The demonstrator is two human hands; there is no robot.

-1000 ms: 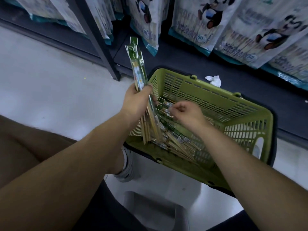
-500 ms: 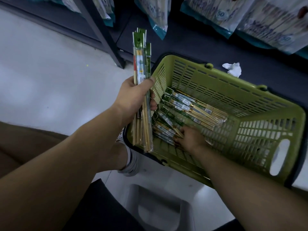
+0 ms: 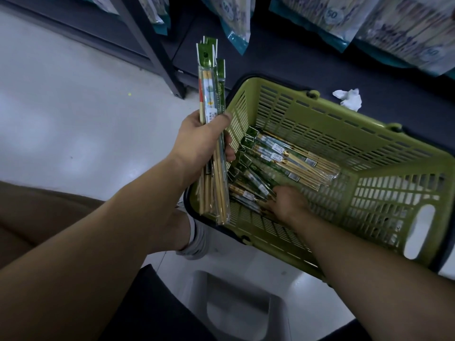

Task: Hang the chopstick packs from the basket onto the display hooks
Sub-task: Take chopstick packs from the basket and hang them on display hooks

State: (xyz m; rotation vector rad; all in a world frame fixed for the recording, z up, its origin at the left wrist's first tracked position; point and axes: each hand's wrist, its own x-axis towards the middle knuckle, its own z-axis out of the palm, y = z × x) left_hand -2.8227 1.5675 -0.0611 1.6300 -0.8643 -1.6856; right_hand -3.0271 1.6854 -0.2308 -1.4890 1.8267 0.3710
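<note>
Looks like the gathering step: the left hand (image 3: 200, 143) grips a bundle of chopstick packs (image 3: 211, 89) upright at the edge of the basket (image 3: 344, 124). The right hand (image 3: 289, 205) lies among the loose packs (image 3: 283, 156) inside; whether it pinches 1, I cannot tell. Next it likely needs a firm pinch and a lift.

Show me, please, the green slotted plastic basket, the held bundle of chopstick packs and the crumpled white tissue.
green slotted plastic basket (image 3: 320, 124): head view, far wall.
held bundle of chopstick packs (image 3: 209, 94): head view, upper labels.
crumpled white tissue (image 3: 348, 99): head view, middle.
</note>
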